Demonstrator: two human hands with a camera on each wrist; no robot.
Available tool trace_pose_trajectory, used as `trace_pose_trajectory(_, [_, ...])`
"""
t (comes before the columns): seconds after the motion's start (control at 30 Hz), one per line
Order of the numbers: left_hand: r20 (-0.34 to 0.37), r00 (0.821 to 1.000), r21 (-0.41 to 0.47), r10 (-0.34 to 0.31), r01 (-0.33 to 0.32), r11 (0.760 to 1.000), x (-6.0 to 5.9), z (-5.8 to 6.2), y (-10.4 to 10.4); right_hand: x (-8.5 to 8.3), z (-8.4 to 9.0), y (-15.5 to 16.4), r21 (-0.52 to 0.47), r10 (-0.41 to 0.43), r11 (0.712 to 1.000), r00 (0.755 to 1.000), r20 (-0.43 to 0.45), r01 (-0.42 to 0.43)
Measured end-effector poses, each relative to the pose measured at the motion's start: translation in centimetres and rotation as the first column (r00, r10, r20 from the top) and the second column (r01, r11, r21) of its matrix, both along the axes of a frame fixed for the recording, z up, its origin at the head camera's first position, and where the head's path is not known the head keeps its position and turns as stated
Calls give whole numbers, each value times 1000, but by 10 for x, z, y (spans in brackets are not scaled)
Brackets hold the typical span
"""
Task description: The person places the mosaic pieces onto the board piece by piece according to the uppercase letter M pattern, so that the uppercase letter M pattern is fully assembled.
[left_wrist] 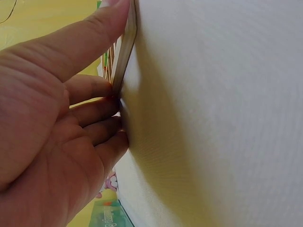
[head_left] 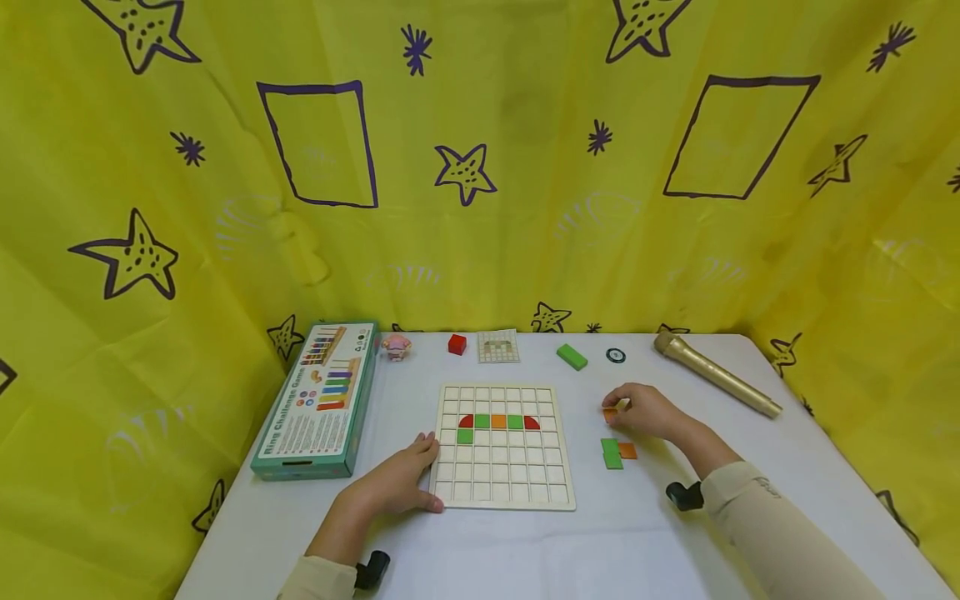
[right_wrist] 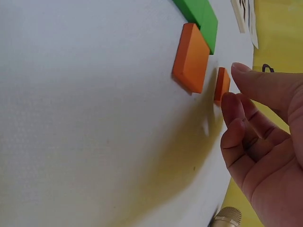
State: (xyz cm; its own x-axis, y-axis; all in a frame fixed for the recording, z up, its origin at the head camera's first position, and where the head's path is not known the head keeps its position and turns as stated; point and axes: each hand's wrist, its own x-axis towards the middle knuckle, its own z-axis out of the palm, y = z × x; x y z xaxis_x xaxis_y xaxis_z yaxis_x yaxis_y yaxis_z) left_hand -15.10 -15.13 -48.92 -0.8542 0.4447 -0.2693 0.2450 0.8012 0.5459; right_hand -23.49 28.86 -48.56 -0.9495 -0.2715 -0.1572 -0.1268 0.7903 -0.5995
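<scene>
My left hand (head_left: 405,477) rests at the left edge of a pale wooden grid board (head_left: 504,493); its thumb touches the near corner and its fairly straight fingers lie along the side. On the board, a row holds a red rounded tile (head_left: 467,422) at each end, with green tiles and an orange tile (head_left: 498,422) between. One green tile (head_left: 465,436) sits below the left end. Right of the board, my right hand (head_left: 643,408) hovers at a loose orange tile (right_wrist: 221,85), thumb and fingertips apart. Nearer me lie green tiles (head_left: 612,454) and another orange tile (head_left: 628,451).
Along the back stand a pink figurine (head_left: 396,347), a red cube (head_left: 457,344), a pattern card (head_left: 498,347), a green block (head_left: 572,357) and a round black-and-white disc (head_left: 616,356). A gold microphone (head_left: 716,375) lies at right; a game box (head_left: 318,404) at left. Yellow curtain (head_left: 517,250) surrounds the table.
</scene>
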Motion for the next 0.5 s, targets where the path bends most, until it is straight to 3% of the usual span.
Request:
trace_pose_trajectory(0.3, [2, 1000, 3, -2, 2, 1000, 0, 0, 1, -1, -13, 6, 25, -8, 1000, 1000, 19, 8])
trace_pose_trajectory(0.5, [-3, 1000, 3, -1, 1, 1000, 2, 2, 0, 0, -13, 5, 24, 4, 1000, 1000, 2, -4])
